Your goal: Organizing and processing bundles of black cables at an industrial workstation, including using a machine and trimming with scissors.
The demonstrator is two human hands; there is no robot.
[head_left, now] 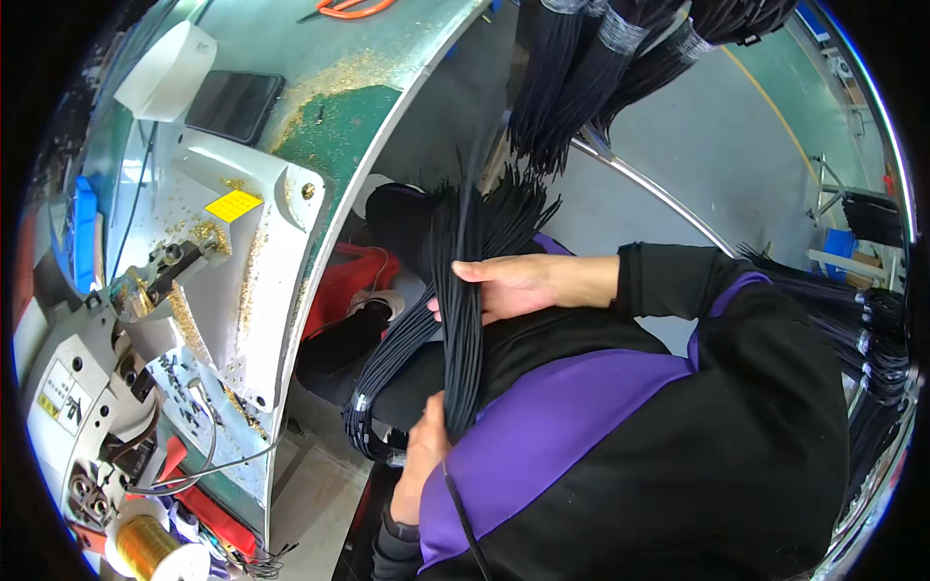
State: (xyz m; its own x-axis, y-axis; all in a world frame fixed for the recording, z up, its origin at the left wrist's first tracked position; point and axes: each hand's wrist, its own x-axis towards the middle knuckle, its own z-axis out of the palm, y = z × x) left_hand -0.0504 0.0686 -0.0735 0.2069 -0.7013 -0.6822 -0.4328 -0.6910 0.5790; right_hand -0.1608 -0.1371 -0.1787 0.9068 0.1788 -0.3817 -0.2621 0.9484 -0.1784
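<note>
A thick bundle of black wires [463, 339] stands between my hands above my lap. My right hand [513, 288] closes round its middle, with the thumb across the front and the fingers partly behind. Lower down, my left hand [424, 443] grips the bottom end, its fingers partly hidden by the wires and my purple-and-black clothing. Beneath lies another black wire bundle [392, 353] across my lap, bound with clear wrap near its looped end. Its loose wire ends [513, 218] fan out beyond my right hand.
On the left, a green-topped workbench [349, 121] carries a machine [73, 387], a dark phone [235, 105], orange-handled scissors [356, 8] and scattered gold-coloured bits. Wrapped wire bundles [591, 77] hang over a metal rail [659, 194] ahead; more bundles [872, 339] hang at right.
</note>
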